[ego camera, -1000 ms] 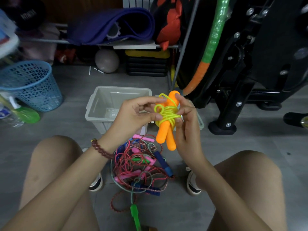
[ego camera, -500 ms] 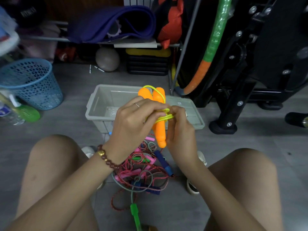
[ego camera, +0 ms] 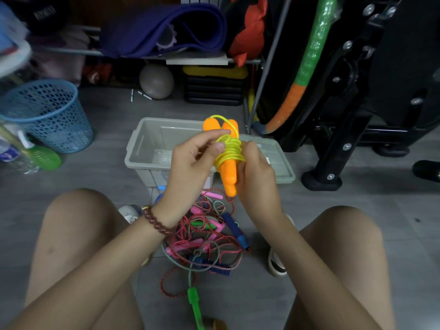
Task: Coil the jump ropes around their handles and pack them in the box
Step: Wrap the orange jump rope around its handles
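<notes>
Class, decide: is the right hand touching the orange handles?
Touching. The head view shows the right hand curled around the orange handles, with no gap between them.

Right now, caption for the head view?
Left hand pinches yellow rope coiled round orange handles in right hand, box beyond.

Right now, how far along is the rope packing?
Done: the yellow cord is mostly wound round the orange handles. In hand: the right hand holds the handles, the left hand pinches the cord. Left: that bundle goes into the grey box, where no rope shows, then the tangled pile on the floor.
</notes>
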`<state>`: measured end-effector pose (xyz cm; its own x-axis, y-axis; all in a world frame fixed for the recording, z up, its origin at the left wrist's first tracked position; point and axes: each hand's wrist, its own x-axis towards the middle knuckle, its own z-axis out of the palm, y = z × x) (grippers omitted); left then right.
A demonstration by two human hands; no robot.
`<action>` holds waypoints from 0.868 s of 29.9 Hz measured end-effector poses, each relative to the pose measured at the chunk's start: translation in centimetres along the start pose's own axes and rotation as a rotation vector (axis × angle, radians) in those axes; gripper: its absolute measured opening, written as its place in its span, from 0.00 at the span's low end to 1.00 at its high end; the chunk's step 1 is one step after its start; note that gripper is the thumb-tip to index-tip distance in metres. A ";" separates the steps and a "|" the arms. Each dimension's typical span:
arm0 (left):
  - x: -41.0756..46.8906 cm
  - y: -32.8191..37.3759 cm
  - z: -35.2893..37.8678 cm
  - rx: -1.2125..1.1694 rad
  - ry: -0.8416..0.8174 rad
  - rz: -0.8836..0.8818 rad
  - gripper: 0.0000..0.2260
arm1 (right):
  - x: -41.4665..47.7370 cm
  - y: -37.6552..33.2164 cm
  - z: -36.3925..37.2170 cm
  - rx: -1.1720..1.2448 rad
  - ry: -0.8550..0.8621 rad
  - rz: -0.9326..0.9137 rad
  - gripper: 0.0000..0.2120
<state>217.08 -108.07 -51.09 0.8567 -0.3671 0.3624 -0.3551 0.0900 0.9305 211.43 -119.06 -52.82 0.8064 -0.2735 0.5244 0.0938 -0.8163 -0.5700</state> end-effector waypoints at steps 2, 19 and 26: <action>0.0 0.3 -0.3 0.193 -0.035 0.163 0.11 | 0.2 0.0 -0.1 -0.046 0.025 -0.069 0.02; 1.0 -0.1 -1.8 0.297 -0.116 0.084 0.06 | -0.5 0.2 0.2 -0.162 0.092 -0.197 0.05; 0.9 -1.4 -1.7 0.115 -0.211 -0.131 0.11 | -0.9 1.2 -1.1 -0.306 -0.117 -0.285 0.24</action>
<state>218.96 -106.95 -51.96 0.8053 -0.5549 0.2087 -0.2966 -0.0723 0.9523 210.16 -120.38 -53.26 0.8359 0.0298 0.5480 0.1591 -0.9688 -0.1899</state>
